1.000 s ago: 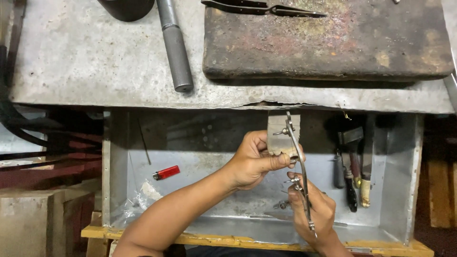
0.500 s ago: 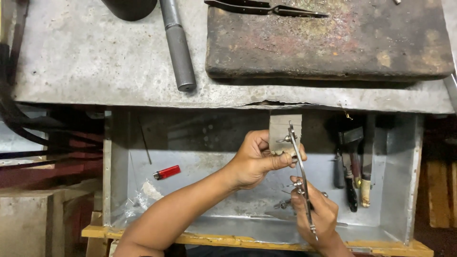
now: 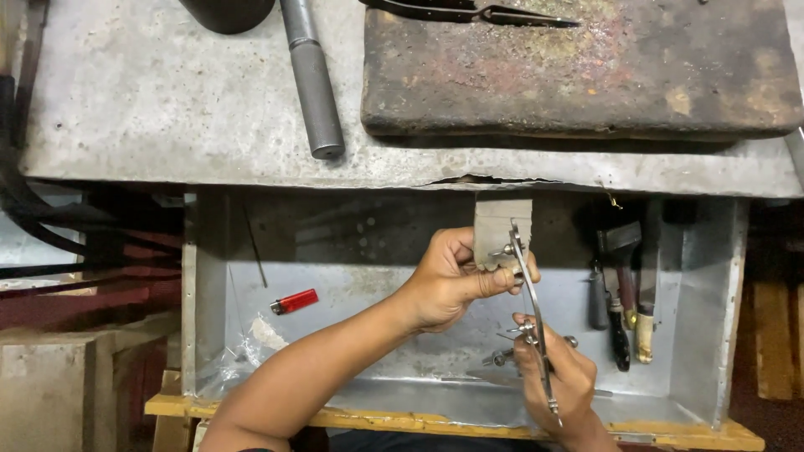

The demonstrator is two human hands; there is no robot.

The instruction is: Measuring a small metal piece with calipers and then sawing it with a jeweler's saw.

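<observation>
Two hands are used over the metal tray (image 3: pixel 712 335): the left hand (image 3: pixel 452 280) is pinched on the small block (image 3: pixel 501 226), the right hand (image 3: pixel 557 377) closed around the saw frame (image 3: pixel 529 310), best kept upright.

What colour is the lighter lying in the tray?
Red, with a silver metal top; the lighter shows clearly in the head view.

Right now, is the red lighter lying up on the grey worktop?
No. The red lighter lies down inside the open metal drawer, left of the left hand, below the worktop.
</observation>
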